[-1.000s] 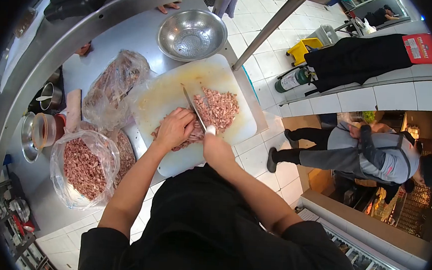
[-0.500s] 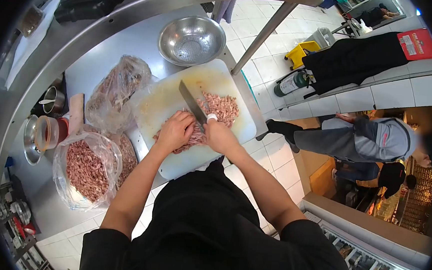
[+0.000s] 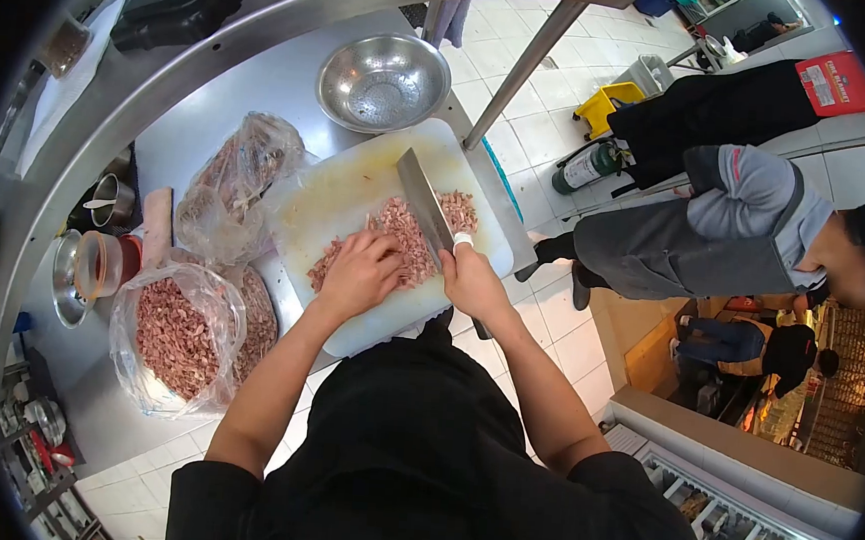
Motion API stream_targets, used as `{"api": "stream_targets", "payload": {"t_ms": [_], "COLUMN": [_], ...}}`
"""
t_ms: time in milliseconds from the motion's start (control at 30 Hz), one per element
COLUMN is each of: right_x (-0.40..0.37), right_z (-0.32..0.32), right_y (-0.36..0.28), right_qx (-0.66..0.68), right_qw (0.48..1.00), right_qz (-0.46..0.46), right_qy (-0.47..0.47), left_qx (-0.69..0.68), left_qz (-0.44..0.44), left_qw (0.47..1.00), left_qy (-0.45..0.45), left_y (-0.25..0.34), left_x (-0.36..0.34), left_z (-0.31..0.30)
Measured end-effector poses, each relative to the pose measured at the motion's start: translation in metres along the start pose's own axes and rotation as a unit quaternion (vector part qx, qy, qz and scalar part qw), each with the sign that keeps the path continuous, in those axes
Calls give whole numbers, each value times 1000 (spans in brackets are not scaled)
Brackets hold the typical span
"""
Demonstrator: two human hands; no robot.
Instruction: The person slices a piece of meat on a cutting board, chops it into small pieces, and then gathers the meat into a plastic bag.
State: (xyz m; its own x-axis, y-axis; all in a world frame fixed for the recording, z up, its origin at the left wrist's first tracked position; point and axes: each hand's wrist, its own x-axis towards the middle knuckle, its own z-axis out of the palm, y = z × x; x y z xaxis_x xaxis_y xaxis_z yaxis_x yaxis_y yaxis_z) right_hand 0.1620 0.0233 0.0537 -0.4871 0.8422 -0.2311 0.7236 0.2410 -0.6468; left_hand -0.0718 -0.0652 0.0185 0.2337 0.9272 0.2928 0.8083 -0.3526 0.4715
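Note:
My right hand (image 3: 474, 288) is closed round the handle of a wide-bladed knife (image 3: 423, 201). Its blade stands across the chopped meat (image 3: 402, 230) and points toward the far side of the white cutting board (image 3: 332, 198). My left hand (image 3: 360, 275) lies over the meat left of the blade, fingers curled and pressed onto it. Part of the meat is hidden under that hand. Beyond the blade, on the right of the board, lies a smaller heap of diced meat (image 3: 459, 212).
A perforated metal bowl (image 3: 384, 78) stands behind the board. Left of it are a tied plastic bag (image 3: 233, 186) and an open bag of diced meat (image 3: 177, 337). A metal rail (image 3: 371, 3) arches over the counter. To the right stands a person in a grey apron (image 3: 635, 246).
My right hand and the knife have shifted right, farther from my left hand. My left hand has moved slightly right and nearer me. The person in the apron has turned and moved.

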Motion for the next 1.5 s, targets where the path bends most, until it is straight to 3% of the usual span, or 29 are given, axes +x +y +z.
{"api": "stream_targets", "payload": {"t_ms": [33, 100, 333, 400, 467, 533, 567, 633, 667, 733, 833, 1033, 1267, 1333, 1500], "right_x": [-3, -9, -18, -18, -19, -17, -17, -16, -14, -12, -10, -9, -4, -6, -14], "right_z": [-1, -2, 6, 13, 21, 27, 30, 34, 35, 34, 34, 30, 21, 12, 0], "right_y": [-1, -5, -21, -24, -26, -23, -20, -17, -15, -14, -15, -15, -27, -39, -67], "right_qx": [1, -19, -43, -39, -39, -39, -48, -55, -55, -55, -63, -65, -106, -105, -128], "right_qw": [1000, 1000, 997, 998, 998, 998, 998, 997, 998, 998, 997, 997, 993, 992, 986], "right_qz": [1, 10, 8, 13, 14, 18, 23, 28, 32, 39, 35, 28, 27, 32, 50], "right_qy": [0, -10, -56, -57, -53, -48, -42, -37, -26, -17, -24, -25, -49, -58, -96], "left_qx": [0, -10, -53, -44, -18, -82, -84, -95, -95, 90, 174, 199, 156, 26, -71], "left_qz": [1, -63, -125, -217, -215, -178, -179, -165, -165, -77, -82, -158, -120, -136, -83], "left_qw": [1000, 995, 988, 970, 970, 980, 980, 975, 975, 990, 979, 964, 980, 990, 994], "left_qy": [-1, 79, 78, 97, 109, -35, -35, -118, -119, -79, -65, -79, -24, 26, -10], "left_y": [-2, 0, -11, -27, -34, -33, -32, -29, -25, -3, 15, 6, 10, 5, -34], "left_x": [-6, -19, -19, 0, 12, 20, 19, 13, 8, 0, -1, 1, -4, -6, -5], "left_z": [-2, -7, -6, 0, 3, -2, -1, 1, 2, 4, 12, 48, 27, 14, -3]}}
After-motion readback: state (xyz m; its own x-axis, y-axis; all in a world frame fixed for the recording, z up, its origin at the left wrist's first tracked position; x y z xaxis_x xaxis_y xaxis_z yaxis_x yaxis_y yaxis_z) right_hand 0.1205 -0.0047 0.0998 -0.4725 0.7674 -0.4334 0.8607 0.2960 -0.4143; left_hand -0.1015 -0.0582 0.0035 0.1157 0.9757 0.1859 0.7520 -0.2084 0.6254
